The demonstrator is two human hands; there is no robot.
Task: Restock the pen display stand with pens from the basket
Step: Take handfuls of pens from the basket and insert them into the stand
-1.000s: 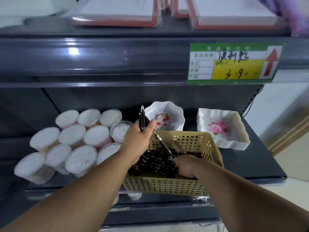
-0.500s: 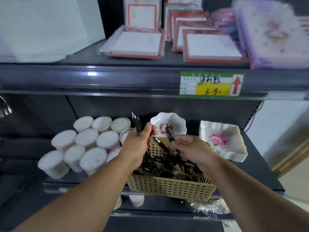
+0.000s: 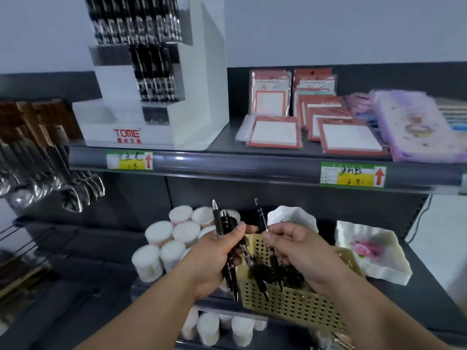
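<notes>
Head view: left hand [image 3: 214, 258] grip closed round bundle of black click pens [image 3: 218, 223]; right hand [image 3: 300, 253] pinched single black pen [image 3: 261, 218] above perforated beige plastic basket [image 3: 290, 306]. Step judged: gathering. Next move: raise pens to white tiered display stand [image 3: 192, 97] on upper shelf.

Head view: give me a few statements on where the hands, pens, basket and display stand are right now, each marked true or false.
1. The left hand grips more than one of the black pens. True.
2. The right hand holds nothing. False: it pinches a single pen, held roughly upright.
3. The pen display stand sits on the upper shelf, left of the notepads. True.
4. The basket stands on the upper shelf too. False: it stands on the lower shelf, right of the cotton swab tubs.
</notes>
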